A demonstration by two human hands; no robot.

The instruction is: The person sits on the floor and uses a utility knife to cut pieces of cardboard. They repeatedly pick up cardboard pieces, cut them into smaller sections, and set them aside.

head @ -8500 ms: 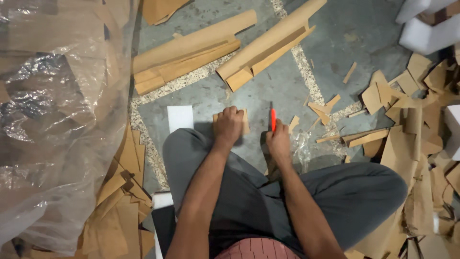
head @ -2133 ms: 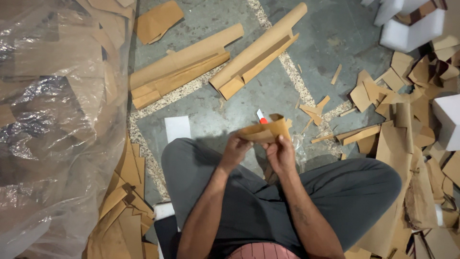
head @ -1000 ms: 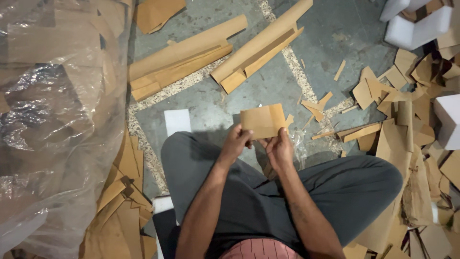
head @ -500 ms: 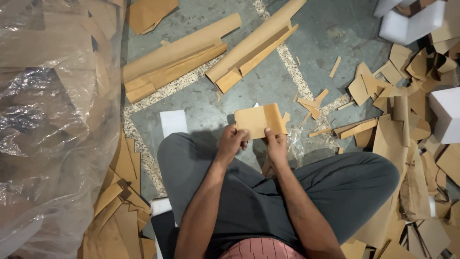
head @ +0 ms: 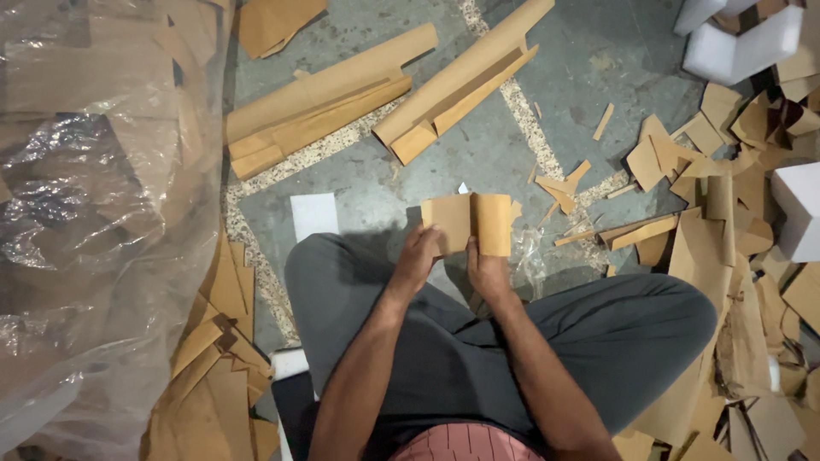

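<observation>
Both hands are closed on one folded piece of brown cardboard (head: 471,224), held up in front of the person over the gap between the knees. The left hand (head: 416,259) grips its lower left edge, fingers curled over the front face. The right hand (head: 488,271) pinches the bottom edge just beside it, so the two hands sit close together but do not touch. The cardboard stands roughly upright, with a crease running down its middle, and its two halves face the camera like an open book.

The person sits cross-legged in grey trousers (head: 444,341) on a grey concrete floor (head: 478,162). Just left of the left knee a white rectangular sheet (head: 314,215) lies flat on the floor. Near the right knee is a bit of crumpled clear plastic (head: 530,260) among small cardboard offcuts (head: 568,183).

Farther out, two long folded cardboard strips (head: 329,98) lie at a slant, a second pair (head: 461,81) to their right. A heap of brown cardboard scraps (head: 735,196) fills the right side, with white foam blocks (head: 743,38) at the top right corner. On the left a big clear plastic bag (head: 94,213) holds more cardboard, and loose brown pieces (head: 218,376) lie at its foot.
</observation>
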